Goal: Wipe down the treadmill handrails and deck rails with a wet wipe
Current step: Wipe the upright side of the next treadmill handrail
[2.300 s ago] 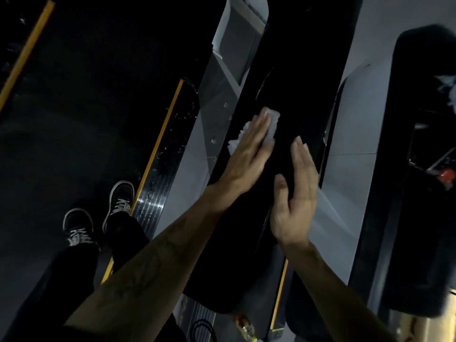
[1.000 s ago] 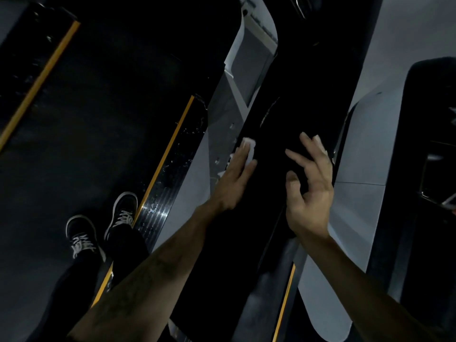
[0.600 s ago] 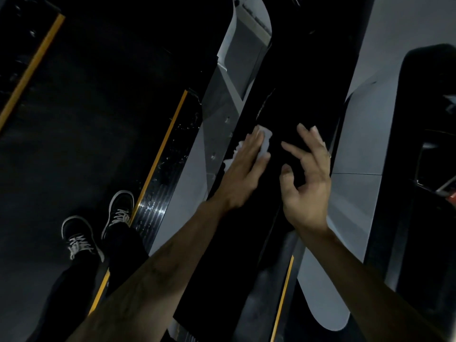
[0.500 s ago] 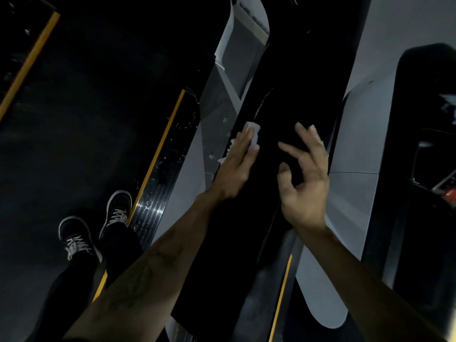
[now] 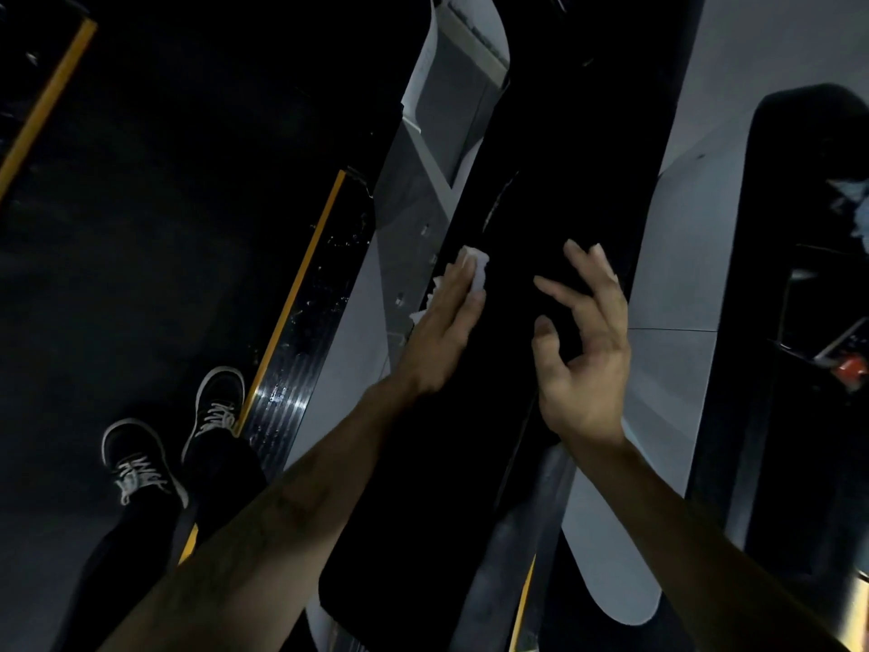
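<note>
My left arm reaches forward and up. My left hand [image 5: 444, 336] lies flat with its palm down, and my fingers are straight and close together. My right arm reaches forward beside it. My right hand [image 5: 585, 369] is lifted, with its fingers spread and bent a little. My thumb sticks out toward my left hand. My right hand holds nothing. The two hands are near but apart.
</note>
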Demonstrator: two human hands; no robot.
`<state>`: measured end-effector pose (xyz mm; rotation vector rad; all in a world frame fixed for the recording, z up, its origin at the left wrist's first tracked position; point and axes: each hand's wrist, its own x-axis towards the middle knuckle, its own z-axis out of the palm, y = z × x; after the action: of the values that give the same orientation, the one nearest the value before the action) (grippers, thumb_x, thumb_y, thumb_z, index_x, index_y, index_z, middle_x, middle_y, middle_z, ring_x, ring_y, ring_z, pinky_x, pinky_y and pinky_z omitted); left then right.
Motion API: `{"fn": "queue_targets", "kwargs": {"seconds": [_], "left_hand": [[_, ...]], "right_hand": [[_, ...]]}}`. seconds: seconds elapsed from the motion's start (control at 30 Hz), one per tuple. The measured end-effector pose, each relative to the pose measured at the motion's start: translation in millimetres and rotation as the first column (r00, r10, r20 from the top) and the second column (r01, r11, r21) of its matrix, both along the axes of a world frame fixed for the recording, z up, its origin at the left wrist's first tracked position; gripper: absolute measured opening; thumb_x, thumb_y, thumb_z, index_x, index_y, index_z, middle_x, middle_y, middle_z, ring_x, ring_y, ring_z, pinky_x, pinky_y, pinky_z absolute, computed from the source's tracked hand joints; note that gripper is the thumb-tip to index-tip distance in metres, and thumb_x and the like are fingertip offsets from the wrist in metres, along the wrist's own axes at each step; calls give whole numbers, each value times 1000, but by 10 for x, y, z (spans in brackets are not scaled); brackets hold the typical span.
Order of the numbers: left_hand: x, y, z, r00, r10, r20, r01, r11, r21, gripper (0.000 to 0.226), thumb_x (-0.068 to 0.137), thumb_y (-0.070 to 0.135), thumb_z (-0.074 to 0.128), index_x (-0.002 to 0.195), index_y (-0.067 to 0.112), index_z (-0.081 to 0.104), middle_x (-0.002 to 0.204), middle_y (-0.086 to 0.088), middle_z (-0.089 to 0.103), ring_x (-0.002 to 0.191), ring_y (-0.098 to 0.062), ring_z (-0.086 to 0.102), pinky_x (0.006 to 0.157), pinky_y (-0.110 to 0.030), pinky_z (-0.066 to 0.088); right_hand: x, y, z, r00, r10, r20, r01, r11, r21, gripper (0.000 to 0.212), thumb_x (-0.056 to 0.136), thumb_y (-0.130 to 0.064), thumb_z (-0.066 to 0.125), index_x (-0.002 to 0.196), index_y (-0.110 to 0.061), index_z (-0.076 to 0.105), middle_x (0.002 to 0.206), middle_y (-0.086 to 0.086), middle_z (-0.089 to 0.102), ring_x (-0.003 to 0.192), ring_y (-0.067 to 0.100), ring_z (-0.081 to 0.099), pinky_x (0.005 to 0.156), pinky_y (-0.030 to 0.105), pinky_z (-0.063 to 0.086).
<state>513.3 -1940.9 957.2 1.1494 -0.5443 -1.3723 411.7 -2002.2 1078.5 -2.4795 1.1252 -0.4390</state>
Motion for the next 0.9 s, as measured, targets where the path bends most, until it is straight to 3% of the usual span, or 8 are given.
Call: {"fn": "queue_targets", "kwargs": {"seconds": [0.13,0.3,0.47,0.57,0.63,0.67,0.77,0.9], "left_hand": [[64,-44,-173,994,-73,83,65,993,99,55,113,20,33,163,8,12,172,-4,3,159,-16,0,129,-32,3],[-163,362,-150,996,25,-85,-9,983,185,61,108,49,38,163,32,18,162,24,12,149,4,8,126,-34,11],[-92,126,-177,998,-6,-55,12,992,124,62,109,49,38,164,32,16,170,17,11,154,5,8,129,-33,10],[67,-188,-269,997,-33,-71,42,989,139,60,111,47,34,165,31,13,172,13,8,154,1,8,123,-17,9],[116,-287,-368,997,-57,-57,65,985,162,59,111,47,33,165,32,14,172,10,10,151,0,9,107,3,9],[122,-283,-408,996,-64,-66,75,982,174,59,110,50,33,164,34,14,171,12,11,150,2,10,106,2,9],[74,-112,-451,991,-54,-123,77,979,188,61,109,54,32,164,36,15,170,15,12,141,16,11,118,-21,12],[-71,198,-366,983,33,-182,14,969,247,65,107,50,41,164,31,17,170,9,15,156,-9,12,118,-27,13]], "right_hand": [[8,3,-5,1000,-7,5,7,1000,16,33,93,-5,57,124,-6,68,156,5,45,155,24,25,121,64,23],[3,-1,-15,1000,1,15,-1,1000,25,34,93,-6,55,124,-5,68,156,4,45,155,25,25,120,66,24],[-2,-3,-18,1000,-11,11,10,1000,25,34,94,-9,54,124,-5,68,156,4,45,155,25,25,120,65,24],[1,-2,-19,1000,-10,14,10,1000,20,34,94,-10,53,124,-6,69,156,2,45,155,25,25,120,65,25],[0,-5,-23,1000,-8,17,8,1000,17,34,93,-8,54,124,-6,69,156,2,45,154,25,26,120,65,24],[-5,-6,-28,1000,-7,13,7,1000,11,34,93,-6,55,124,-7,69,156,2,45,154,25,26,121,64,24],[-14,-15,-40,1000,-12,10,12,1000,7,35,92,-5,55,124,-8,68,156,1,45,154,26,26,120,64,24],[-23,-22,-43,1000,-4,15,4,1000,2,36,92,-8,54,125,-10,67,157,0,45,155,27,25,120,66,24]]}}
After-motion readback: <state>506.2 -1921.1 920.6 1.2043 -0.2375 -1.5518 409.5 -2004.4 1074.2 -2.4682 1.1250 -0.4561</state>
